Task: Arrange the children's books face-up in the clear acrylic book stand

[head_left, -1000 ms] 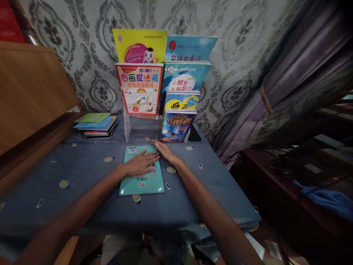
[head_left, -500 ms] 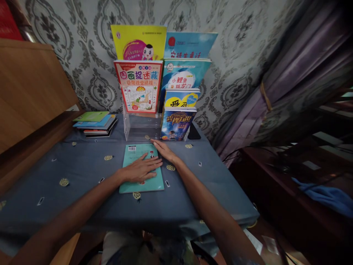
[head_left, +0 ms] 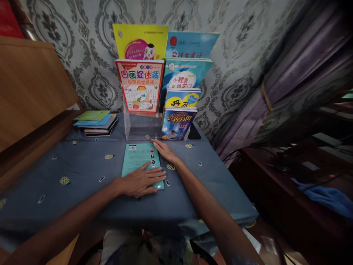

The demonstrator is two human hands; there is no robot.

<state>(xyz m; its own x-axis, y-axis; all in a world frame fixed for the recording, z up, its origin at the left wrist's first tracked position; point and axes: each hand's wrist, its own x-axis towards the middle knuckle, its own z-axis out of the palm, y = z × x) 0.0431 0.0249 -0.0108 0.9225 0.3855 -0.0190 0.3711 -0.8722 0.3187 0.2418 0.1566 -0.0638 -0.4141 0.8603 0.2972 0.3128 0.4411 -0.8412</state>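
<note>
I see my bench [head_left: 226, 191] in dim light, faint glare on the teal book [head_left: 138, 161], my view's edges stretched and blurred.

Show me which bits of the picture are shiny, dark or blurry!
In the head view, the teal book has glare at its lower right corner; in the head view, darkness swallows the top right, past the purple curtain; also in the head view, the left forearm looks soft near the bottom edge.

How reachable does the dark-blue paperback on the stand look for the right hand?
Likely yes: the right hand lies just in front of the clear display stand, and nothing shows between that hand and the dark-blue paperback.
</note>
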